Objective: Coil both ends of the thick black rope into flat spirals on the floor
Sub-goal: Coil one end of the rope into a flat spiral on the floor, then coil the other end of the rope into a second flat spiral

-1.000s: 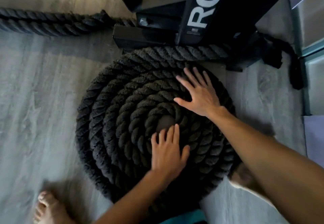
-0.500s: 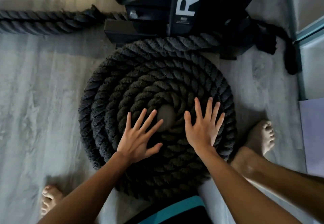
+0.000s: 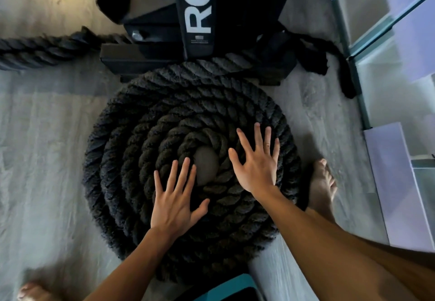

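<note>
Both hands, left hand [image 3: 175, 203] & right hand [image 3: 256, 166], are lying flat, fingers splayed, grasping nothing, on the rope spiral [image 3: 131, 150]; uneven pressing w/ palms is risking inner turns riding up or loosening

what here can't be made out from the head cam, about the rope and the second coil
- Second spiral: the loose rope runs off the left edge of the head view, so its far end is unseen.
- Where the coiled rope meets that length: hidden behind the black equipment base.
- Coil's near edge: covered by a teal-edged item at the bottom edge.
- Rope turns under the left hand and right hand: covered by the palms.
</note>
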